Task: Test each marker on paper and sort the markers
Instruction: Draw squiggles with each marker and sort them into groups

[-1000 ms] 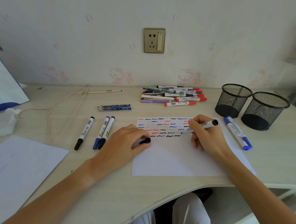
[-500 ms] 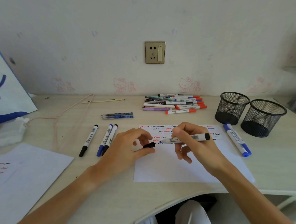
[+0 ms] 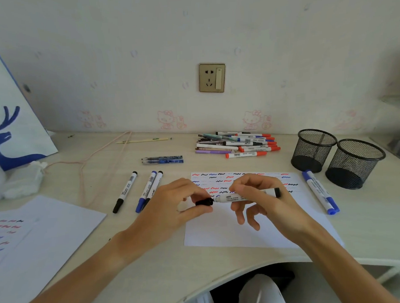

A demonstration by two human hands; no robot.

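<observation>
Both hands are up over the paper point(image 3: 233, 233) in the middle of the desk point(image 3: 154, 269). The left hand point(image 3: 172, 210) pinches a black cap point(image 3: 204, 202) between thumb and curled fingers. The right hand point(image 3: 264, 201) grips the marker point(image 3: 247, 196), thumb and first fingers clamped on the white barrel, the other fingers hanging loosely curled below. The marker lies roughly level, its black end pointing right, its tip right at the mouth of the cap (can't tell whether the tip is actually inside it or just touching).

The top part of the paper is covered in rows of little red, blue and black squiggles; the lower part is blank.

Left of the paper: three markers on the desk, a black one point(image 3: 125, 192) on its own, then a blue one point(image 3: 146, 191) and another black one point(image 3: 155, 186) lying side by side, touching. Right of the paper, two blue markers point(image 3: 320, 191) lie together, just in front of two black mesh cups point(image 3: 313, 150). Behind the paper, near the wall, sits the pile point(image 3: 238, 144) of markers and pens, mostly red and blue caps. A clear blue packet point(image 3: 162, 160) lies left of the pile.

Far left there's a second sheet point(image 3: 48, 228) with some squiggles on it, and a white bag point(image 3: 12, 119) with a blue deer.
</observation>
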